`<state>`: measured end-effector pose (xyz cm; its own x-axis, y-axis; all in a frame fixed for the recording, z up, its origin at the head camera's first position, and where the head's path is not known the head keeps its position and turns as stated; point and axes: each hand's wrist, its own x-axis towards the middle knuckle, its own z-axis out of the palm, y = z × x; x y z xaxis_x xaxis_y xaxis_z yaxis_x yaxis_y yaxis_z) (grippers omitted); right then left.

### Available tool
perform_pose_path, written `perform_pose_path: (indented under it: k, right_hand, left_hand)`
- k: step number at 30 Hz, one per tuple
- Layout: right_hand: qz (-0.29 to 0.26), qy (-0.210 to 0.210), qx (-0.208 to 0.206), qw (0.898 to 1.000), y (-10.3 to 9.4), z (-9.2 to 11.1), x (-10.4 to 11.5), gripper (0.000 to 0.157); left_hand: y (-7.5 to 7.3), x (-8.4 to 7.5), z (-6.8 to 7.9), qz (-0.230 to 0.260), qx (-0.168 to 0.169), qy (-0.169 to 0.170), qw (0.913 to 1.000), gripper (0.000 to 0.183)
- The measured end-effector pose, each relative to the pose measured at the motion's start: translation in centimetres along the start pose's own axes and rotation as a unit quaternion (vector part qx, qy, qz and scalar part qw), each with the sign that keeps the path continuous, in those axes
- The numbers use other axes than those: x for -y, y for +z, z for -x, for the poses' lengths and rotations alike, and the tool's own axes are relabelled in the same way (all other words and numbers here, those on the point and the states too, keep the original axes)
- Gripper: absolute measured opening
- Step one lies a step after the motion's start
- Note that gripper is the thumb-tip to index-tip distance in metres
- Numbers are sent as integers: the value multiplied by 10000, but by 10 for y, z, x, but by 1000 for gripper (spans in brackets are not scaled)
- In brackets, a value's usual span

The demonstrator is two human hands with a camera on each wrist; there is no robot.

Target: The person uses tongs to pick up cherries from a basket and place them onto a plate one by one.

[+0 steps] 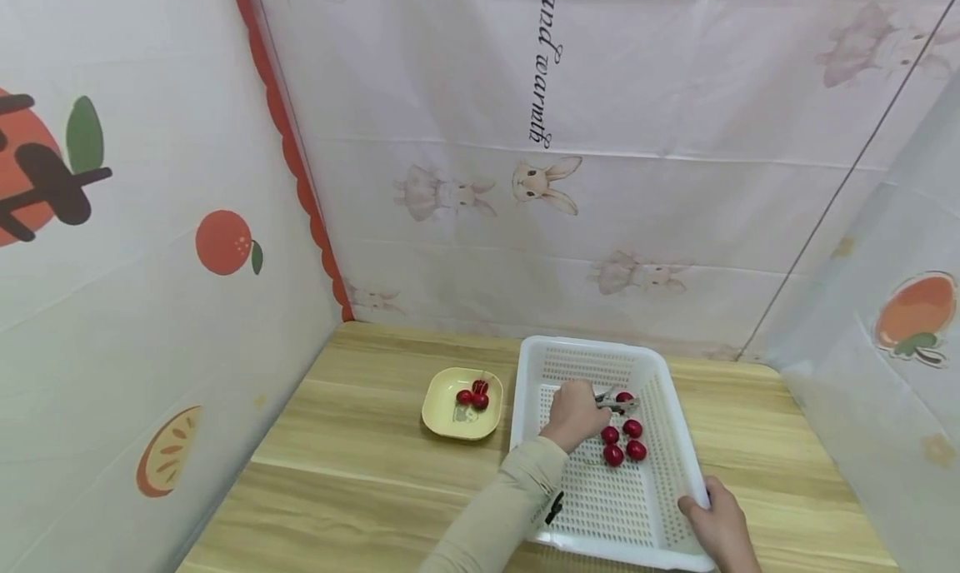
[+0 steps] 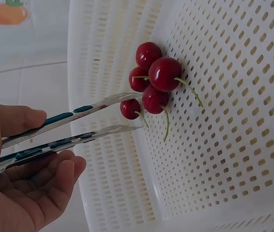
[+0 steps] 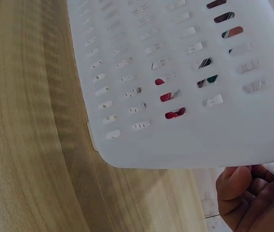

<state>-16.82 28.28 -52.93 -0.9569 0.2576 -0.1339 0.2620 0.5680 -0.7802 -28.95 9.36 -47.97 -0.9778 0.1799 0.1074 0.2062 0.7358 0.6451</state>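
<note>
My left hand (image 1: 576, 413) reaches over the white perforated basket (image 1: 684, 427) and holds metal tongs (image 2: 69, 116) with teal grip patches, thumb on one arm and fingers under the other. The tongs' arms are spread, their tips right at the lowest cherry (image 2: 130, 109) in the left wrist view. Several other red cherries (image 2: 165, 74), some with green stems, lie bunched close by on the basket floor. At the basket's near right corner my right hand (image 1: 716, 519) grips the rim; in the right wrist view its curled fingers (image 3: 236, 183) show below the edge.
Left of the basket, a small yellow dish (image 1: 437, 408) holds three cherries (image 1: 480, 401). Both stand on a wood-grain table (image 1: 337, 465). Printed fabric walls (image 1: 450, 290) close in the back and both sides.
</note>
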Motion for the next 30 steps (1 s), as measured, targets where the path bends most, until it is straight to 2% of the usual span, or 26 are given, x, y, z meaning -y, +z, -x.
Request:
perform_pose_path:
  k: [4,9,13,17,21,30]
  right_hand:
    - [-3,-64,13,10000,2,-1,1,39]
    - [-53,-39,39,10000,3,0,1,39]
    - [-151,-9,97,9998,6,1,1,39]
    - [-143,-5,43,9999,6,3,2,39]
    - [-119,23,30,9999,3,3,2,39]
    - [-163,39,-18,9999,2,0,-3,38]
  left_hand:
    - [-1,0,-1,-169,-53,193,9997,35]
    - [0,1,0,62,-80,45,9999,36]
    - [-1,2,2,189,-257,-79,9995,37]
    - [-8,-1,3,162,-464,169,9986,43]
    - [-13,-9,3,156,-589,268,9978,44]
    - [-22,-4,10,448,-510,185,9975,47]
